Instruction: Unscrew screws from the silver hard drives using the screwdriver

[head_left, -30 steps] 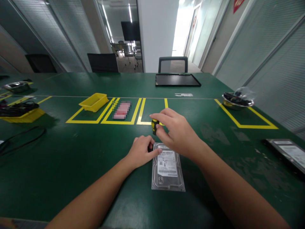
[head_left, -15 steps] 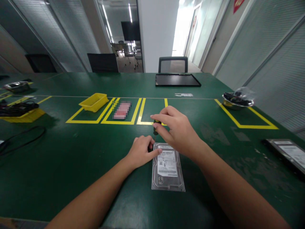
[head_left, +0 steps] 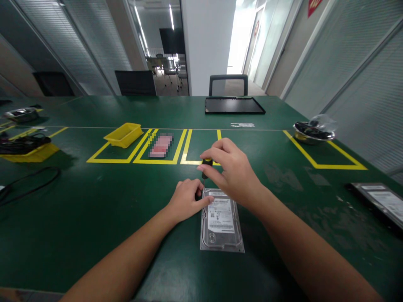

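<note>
Count: 2 hands, 1 tool, 2 hard drives. R hand has thumb & fingers closed on the screwdriver, blk & yellow handle, abt upright, thin shaft down at far L corner of near hard drive; tip too small to see. L hand: thumb on top of drive, other fingers curled by same corner; can't tell if gripping or just pressing. Near drive lies flat on green table, right in front of person; far hard drive at R edge, part out of view.

Labels: 1 big white label on near drive, pale ones on far drive too, print too small to read. Red sign top R, cut off, unreadable.

Containers: 2 yellow bins, 2 metal bowls. Mid bin sits in a taped box; pinkish thing, blurred to squares, in next one. L bin heaped w/ blk cables. R bowl has dark cables + clear plastic bag; L bowl far off, contents unclear.

Also 1 loose blk cable on L, 1 flat blk panel at far side, 3 chairs behind table.
</note>
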Available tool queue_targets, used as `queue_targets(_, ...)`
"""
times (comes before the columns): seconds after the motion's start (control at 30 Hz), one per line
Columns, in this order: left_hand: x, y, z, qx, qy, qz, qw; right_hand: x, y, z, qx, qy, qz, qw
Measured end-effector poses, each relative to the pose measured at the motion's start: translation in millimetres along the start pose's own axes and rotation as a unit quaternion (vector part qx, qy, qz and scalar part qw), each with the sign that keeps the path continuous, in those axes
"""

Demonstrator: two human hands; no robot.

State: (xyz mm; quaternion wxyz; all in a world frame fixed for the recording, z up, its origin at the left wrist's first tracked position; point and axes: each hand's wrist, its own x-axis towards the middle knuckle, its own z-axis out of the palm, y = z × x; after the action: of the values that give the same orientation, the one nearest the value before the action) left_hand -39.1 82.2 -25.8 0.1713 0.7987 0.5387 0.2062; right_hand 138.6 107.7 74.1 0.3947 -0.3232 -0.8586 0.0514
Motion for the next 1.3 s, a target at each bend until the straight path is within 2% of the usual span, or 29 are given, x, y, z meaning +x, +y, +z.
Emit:
queue_targets(0.37, -0.4, -2.5, 2.0, 0.004, 0.002, -0.001, 1.000, 1.5, 1.3, 1.9, 0.007, 0.017, -0.059, 0.998)
queue_targets(0.67, -1.1, -1.3, 1.0, -0.003, 0.003, -0.001, 1.000, 2.8, -2.2, -0.2, 0.022, 0.007, -0.020, 1.000)
queue_targets(0.93, -0.2, -2.0, 1.9, 0.001, 0.002, -0.005, 1.000, 2.1, 1.0, 1.9, 0.021, 0.009, -0.056, 0.998)
queue_targets(1.3, -0.8, -1.8, 1.3, 0.000, 0.004, 0.000, 1.000, 2.5, -0.7, 0.6, 0.015, -0.005, -0.043, 0.999)
